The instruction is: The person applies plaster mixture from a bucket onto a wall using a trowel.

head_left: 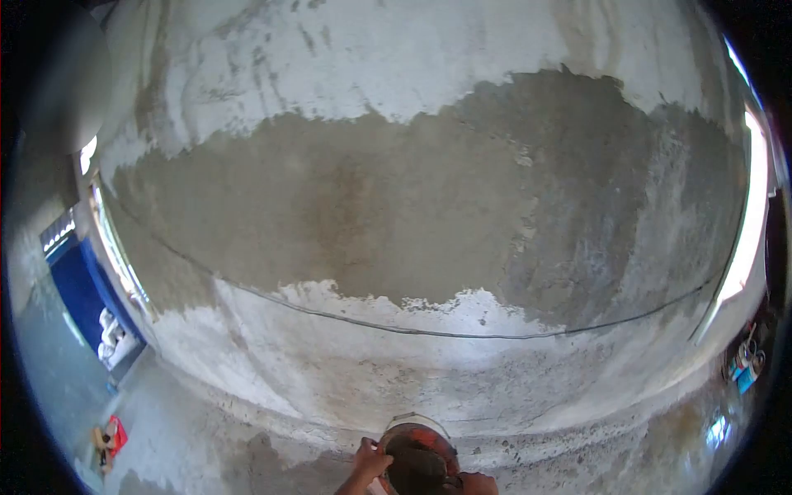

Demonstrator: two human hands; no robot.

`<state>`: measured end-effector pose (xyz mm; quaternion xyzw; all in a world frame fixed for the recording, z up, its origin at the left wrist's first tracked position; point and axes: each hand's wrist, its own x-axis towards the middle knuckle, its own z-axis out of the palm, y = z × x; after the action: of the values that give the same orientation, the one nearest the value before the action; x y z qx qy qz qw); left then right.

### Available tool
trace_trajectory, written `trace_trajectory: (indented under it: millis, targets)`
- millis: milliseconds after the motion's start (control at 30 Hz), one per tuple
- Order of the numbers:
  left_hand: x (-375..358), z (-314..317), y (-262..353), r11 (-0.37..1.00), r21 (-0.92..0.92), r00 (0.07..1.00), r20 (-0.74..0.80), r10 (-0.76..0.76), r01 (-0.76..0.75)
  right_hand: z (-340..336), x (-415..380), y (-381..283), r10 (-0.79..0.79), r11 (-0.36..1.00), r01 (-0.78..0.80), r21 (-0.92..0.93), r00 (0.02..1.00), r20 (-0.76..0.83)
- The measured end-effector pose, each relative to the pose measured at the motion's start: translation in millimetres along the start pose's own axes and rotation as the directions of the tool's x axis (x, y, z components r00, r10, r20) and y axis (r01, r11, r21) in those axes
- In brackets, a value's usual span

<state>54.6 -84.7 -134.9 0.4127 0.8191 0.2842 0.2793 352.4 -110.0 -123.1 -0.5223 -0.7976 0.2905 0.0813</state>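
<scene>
A round orange-red bucket (440,439) with a pale outer edge is at the bottom centre, close to the foot of the wall. Dark grey wet mortar (417,469) fills its inside. On the bucket's left rim, my left hand (368,462) is closed with its fingers over the edge. My right hand (477,483) is at the right side of the bucket, curled and partly cut off by the frame's lower edge. A small dark shape sits by its fingertips, and I cannot tell what that hand grips.
Ahead stands a wall (396,214) with a broad patch of grey plaster between whitish areas. A dark cable (396,330) sags across it. Blue canisters (748,375) stand at far right, a blue door (82,285) at left, and a red item (116,435) on the left floor.
</scene>
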Motion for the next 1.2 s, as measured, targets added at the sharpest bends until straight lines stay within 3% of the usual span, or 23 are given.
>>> trace_trajectory:
  millis: [67, 167, 233, 267, 333, 433, 467, 567, 600, 633, 700, 733, 767, 800, 867, 900, 933, 967, 1033, 1100, 1133, 1200]
  targets:
    - [-2, 12, 13, 0.998, -0.039, 0.999, 0.007, 0.053, -0.052, -1, -4, 6, 0.17, 0.985, -0.17, 0.003, 0.985, 0.035]
    - [-10, 19, 30, 0.993, -0.064, 0.993, 0.073, -0.095, 0.1, -11, -1, -1, 0.29, 0.947, -0.267, -0.176, 0.95, 0.119]
    - [-16, 23, 31, 0.995, -0.094, 0.999, -0.023, 0.023, -0.025, -11, 0, -3, 0.326, 0.936, -0.314, -0.162, 0.944, 0.053]
    - [-20, 22, 29, 0.996, -0.083, 1.0, 0.007, 0.017, -0.017, -22, -7, -14, 0.353, 0.927, -0.339, -0.158, 0.933, 0.066]
    - [-17, 14, 28, 0.985, -0.108, 0.988, 0.06, 0.141, -0.134, -46, -6, -40, 0.279, 0.943, -0.258, -0.21, 0.957, 0.08]
    - [-12, 3, 13, 0.976, -0.137, 0.979, 0.09, 0.184, -0.17, -28, -5, -41, 0.303, 0.918, -0.264, -0.297, 0.948, 0.095]
    - [-13, -7, 12, 0.981, -0.069, 0.98, 0.059, 0.188, -0.184, -16, -11, -43, 0.235, 0.933, -0.232, -0.274, 0.972, -0.02]
    - [-12, -49, 0, 0.984, -0.122, 0.989, 0.062, 0.136, -0.128, 3, -14, -72, 0.219, 0.949, -0.2, -0.243, 0.974, 0.053]
    - [-15, -62, -5, 0.954, -0.146, 0.965, -0.067, 0.255, -0.263, -4, -17, -96, 0.201, 0.952, -0.173, -0.251, 0.976, 0.089]
    - [-14, -77, -9, 0.952, -0.144, 0.963, -0.044, 0.266, -0.27, -5, -14, -112, 0.223, 0.95, -0.197, -0.243, 0.971, 0.084]
    - [-9, -113, -22, 0.934, -0.251, 0.966, -0.029, 0.256, -0.254, 3, -13, -140, 0.082, 0.982, -0.078, -0.171, 0.997, 0.016]
    - [-7, -129, -27, 0.91, -0.246, 0.942, -0.102, 0.318, -0.334, 18, 0, -144, 0.149, 0.977, -0.149, -0.15, 0.989, -0.015]
    - [0, -140, -36, 0.843, -0.303, 0.895, -0.182, 0.407, -0.444, 28, 8, -143, 0.048, 0.982, -0.051, -0.181, 0.999, -0.018]
    - [5, -153, -47, 0.77, -0.344, 0.842, -0.264, 0.471, -0.538, 20, 17, -164, 0.092, 0.963, -0.077, -0.258, 0.995, 0.046]
    - [14, -193, -61, 0.77, -0.244, 0.806, -0.241, 0.541, -0.59, 7, 28, -203, 0.022, 0.949, -0.012, -0.316, 0.999, 0.029]
    - [11, -217, -52, 0.701, -0.33, 0.774, -0.272, 0.571, -0.633, 12, 38, -211, 0.021, 0.926, -0.021, -0.378, 1.0, -0.004]
    - [-1, -250, -39, 0.819, -0.3, 0.872, -0.139, 0.469, -0.489, 11, 40, -222, -0.084, 0.912, 0.037, -0.408, 0.992, -0.097]
    - [1, -266, -41, 0.836, -0.277, 0.88, -0.132, 0.456, -0.474, 9, 45, -236, -0.126, 0.896, 0.063, -0.439, 0.985, -0.117]
    - [7, -290, -45, 0.746, -0.399, 0.845, -0.212, 0.491, -0.533, 7, 58, -260, -0.234, 0.837, 0.124, -0.534, 0.962, -0.144]
    - [15, -304, -50, 0.754, -0.408, 0.857, -0.228, 0.462, -0.515, 13, 72, -282, -0.387, 0.737, 0.171, -0.654, 0.9, -0.2]
    - [17, -311, -52, 0.733, -0.433, 0.851, -0.246, 0.464, -0.525, 18, 78, -291, -0.378, 0.751, 0.165, -0.64, 0.901, -0.211]
    - [18, -324, -55, 0.712, -0.451, 0.842, -0.258, 0.474, -0.538, 28, 91, -306, -0.592, 0.625, 0.201, -0.754, 0.751, -0.291]
